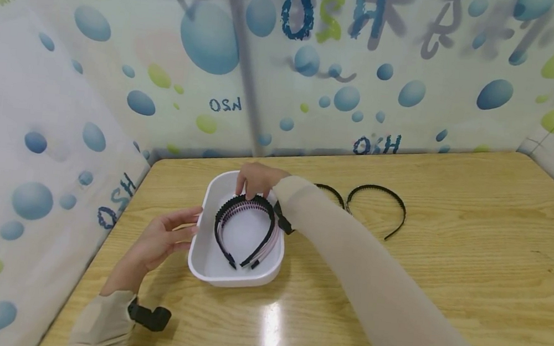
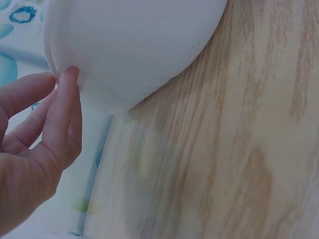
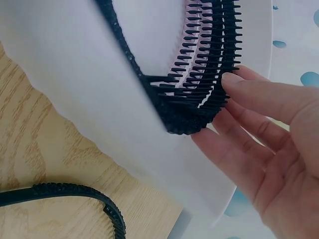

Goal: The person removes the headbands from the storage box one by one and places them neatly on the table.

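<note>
In the head view, a white plastic tub [image 1: 233, 281] holds a small stack of toothed headbands. A black headband [image 1: 218, 226] lies on top, with pink headbands [image 1: 270, 245] beneath it. My right hand [image 1: 258, 179] reaches over the far rim and pinches the black headband's curved top; in the right wrist view, thumb and fingers [image 3: 246, 82] meet its toothed band. At the tub's left side, my left hand [image 1: 166, 235] touches the rim with extended fingers. Those fingertips [image 2: 70, 74] rest against the outer wall just under the lip.
Two more black headbands lie on the wooden table [image 1: 475, 242] right of the tub: one [image 1: 403, 210] in full view, the other [image 1: 332, 190] partly hidden by my right sleeve. A printed curtain [image 1: 312, 115] hangs along the table's back and left edges.
</note>
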Demonstrator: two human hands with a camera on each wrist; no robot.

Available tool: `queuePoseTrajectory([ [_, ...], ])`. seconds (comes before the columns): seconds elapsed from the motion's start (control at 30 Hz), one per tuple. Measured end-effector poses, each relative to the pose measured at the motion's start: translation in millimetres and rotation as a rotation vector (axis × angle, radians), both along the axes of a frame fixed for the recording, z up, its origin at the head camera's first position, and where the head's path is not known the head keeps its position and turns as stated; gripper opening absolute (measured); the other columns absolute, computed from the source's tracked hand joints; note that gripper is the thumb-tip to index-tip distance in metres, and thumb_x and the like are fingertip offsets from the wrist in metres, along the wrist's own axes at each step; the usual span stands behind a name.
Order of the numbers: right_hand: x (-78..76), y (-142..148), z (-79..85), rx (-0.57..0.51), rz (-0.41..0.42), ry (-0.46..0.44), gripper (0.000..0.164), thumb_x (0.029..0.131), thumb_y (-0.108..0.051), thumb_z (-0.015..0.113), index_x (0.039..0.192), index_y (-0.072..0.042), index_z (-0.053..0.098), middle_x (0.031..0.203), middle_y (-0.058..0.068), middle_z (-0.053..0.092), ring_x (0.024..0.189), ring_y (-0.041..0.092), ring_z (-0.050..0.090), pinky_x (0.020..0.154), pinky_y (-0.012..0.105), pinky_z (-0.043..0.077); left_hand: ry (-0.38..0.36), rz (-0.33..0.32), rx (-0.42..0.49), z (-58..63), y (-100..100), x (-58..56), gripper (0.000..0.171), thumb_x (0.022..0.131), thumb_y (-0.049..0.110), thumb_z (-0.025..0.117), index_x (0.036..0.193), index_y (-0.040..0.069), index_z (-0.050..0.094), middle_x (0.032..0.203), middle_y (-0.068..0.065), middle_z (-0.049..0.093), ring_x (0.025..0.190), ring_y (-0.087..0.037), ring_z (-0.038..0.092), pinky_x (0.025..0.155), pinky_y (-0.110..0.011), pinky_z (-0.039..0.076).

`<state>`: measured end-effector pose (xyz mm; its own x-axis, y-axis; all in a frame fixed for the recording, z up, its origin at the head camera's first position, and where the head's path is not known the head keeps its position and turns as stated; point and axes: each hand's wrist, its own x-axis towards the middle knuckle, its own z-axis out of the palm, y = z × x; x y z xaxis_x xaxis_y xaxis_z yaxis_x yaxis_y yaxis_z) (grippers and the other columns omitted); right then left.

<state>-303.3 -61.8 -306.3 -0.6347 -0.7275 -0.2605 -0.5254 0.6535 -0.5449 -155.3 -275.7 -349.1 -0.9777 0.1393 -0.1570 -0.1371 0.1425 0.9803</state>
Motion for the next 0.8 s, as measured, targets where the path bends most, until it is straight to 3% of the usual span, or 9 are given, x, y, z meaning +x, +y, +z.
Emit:
queuePoseTrajectory([
  [0.47,2.8,3.7,4.9,-0.020,-0.004,0.001,0.028,0.084,0.002,0.063,0.108,-0.011,0.068,0.111,0.007,0.059,0.097,0.018,0.056,0.064,0.025,0.052,0.007,0.009,0.014,-2.7,-0.9,-0.7,0.054,0.088,0.007,0.061,0.136,-0.005,0.038,0.116,-0.004,0.052,0.098,-0.011,0.057,0.077,-0.034,0.053],
  [0.8,1.6,8.1,9.1,-0.032,0.010,0.035,0.028,0.083,0.001,0.064,0.108,-0.011,0.068,0.110,0.006,0.060,0.098,0.017,0.056,0.065,0.027,0.053,0.017,0.008,0.008,-4.7,-1.6,-1.1,0.054,0.089,0.007,0.060,0.136,-0.005,0.037,0.114,-0.003,0.053,0.097,-0.011,0.057,0.078,-0.034,0.052],
])
